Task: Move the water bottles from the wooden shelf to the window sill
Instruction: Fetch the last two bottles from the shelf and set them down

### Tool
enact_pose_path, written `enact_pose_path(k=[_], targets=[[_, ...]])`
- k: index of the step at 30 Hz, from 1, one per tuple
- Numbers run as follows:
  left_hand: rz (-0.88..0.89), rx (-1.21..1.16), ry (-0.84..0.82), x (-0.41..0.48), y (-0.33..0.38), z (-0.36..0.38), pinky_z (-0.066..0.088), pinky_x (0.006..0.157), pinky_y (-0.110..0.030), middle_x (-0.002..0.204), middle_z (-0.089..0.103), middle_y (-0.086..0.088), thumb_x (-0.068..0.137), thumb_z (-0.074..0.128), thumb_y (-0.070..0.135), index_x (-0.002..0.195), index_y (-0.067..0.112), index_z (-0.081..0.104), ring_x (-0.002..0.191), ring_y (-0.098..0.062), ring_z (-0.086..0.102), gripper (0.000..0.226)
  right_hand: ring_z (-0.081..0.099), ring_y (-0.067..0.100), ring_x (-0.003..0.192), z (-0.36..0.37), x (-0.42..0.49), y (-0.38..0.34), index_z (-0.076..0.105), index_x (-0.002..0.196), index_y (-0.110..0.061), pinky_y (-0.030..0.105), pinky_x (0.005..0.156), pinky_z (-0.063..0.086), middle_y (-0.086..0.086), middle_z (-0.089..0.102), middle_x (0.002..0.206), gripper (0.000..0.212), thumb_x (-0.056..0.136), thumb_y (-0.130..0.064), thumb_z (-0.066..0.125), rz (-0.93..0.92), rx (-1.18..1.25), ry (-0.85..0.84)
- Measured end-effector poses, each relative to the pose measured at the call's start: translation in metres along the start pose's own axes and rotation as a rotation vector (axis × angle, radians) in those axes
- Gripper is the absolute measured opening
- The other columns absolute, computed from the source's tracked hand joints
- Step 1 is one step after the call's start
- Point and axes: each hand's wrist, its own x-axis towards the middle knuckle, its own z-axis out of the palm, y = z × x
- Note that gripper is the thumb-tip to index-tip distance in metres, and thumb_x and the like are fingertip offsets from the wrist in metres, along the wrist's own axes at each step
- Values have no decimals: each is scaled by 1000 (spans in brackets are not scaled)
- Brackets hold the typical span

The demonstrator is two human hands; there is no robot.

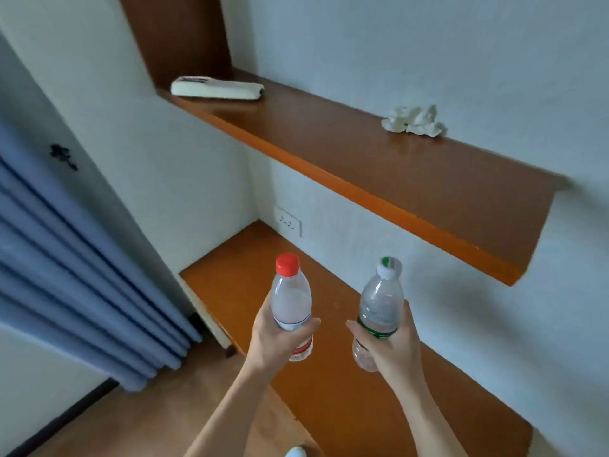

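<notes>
My left hand grips a clear water bottle with a red cap around its middle, held upright. My right hand grips a second clear bottle with a white cap and green label, tilted slightly right. Both bottles hang in the air above the lower wooden surface. The upper wooden shelf runs along the white wall above and behind the bottles, and no bottle stands on it. No window sill is in view.
A folded white cloth lies at the shelf's far left end, a crumpled white tissue near its middle. A wall socket sits below the shelf. Blue curtains hang at the left over the wood floor.
</notes>
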Motion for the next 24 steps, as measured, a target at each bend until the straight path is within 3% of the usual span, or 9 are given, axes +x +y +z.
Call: enact_pose_path(k=[2,4,7,9,14,17,20,22,24], targets=[[-36,-14,143,-24,-7,-33,56,67,-21,97,65,0,60,84,41,115,23,55,92,-19,66,64,65,12,104,23,-4,-8,50,131,-26,25,82,61,-4,64,110,86,61,-64,83,-37,60,-125],[-71,-33,299,-55,-11,-64,58,64,-29,89,69,-5,57,85,40,105,18,60,82,-24,69,58,63,7,107,49,-15,-17,48,136,-23,22,83,59,-5,63,112,89,64,-61,84,-73,112,-231],[-111,-82,499,-105,-19,-104,50,48,-25,63,66,2,67,85,4,82,13,59,52,-16,63,31,62,9,107,89,-41,-35,47,135,-31,20,79,59,-9,62,111,78,70,-43,88,-105,185,-434],[-140,-90,609,-140,-20,-125,45,43,-21,53,60,5,72,77,-13,78,8,54,42,-11,55,32,64,12,100,115,-61,-45,49,127,-36,21,75,59,-10,63,104,69,71,-33,89,-142,198,-566],[-197,-49,912,-220,-25,-173,48,48,-22,63,58,-15,68,83,-2,93,-12,53,46,-16,56,41,63,5,92,174,-114,-78,53,119,-27,12,68,53,-10,64,99,63,69,-19,91,-232,204,-828],[-246,-9,1105,-260,-32,-200,56,64,-29,77,70,-3,58,89,23,96,12,62,68,-18,67,48,66,15,76,209,-143,-94,55,114,-29,25,63,56,-8,66,87,59,68,-39,89,-238,200,-979],[-285,34,1234,-294,-45,-224,55,68,-26,85,70,2,60,92,26,98,21,62,80,-13,68,49,65,30,71,244,-172,-103,54,111,-31,36,60,56,1,65,82,61,64,-51,88,-244,181,-1083],[-314,67,1282,-310,-50,-241,56,69,-23,92,70,2,56,90,37,105,24,61,85,-15,69,58,68,23,79,263,-192,-113,55,108,-32,34,64,58,-7,66,86,60,60,-52,86,-275,177,-1112],[-324,92,1324,-323,-57,-260,56,66,-18,97,67,2,60,92,32,111,24,58,90,-17,68,61,67,12,87,283,-211,-124,55,107,-33,23,69,55,-10,67,93,59,59,-51,86,-310,172,-1135]])
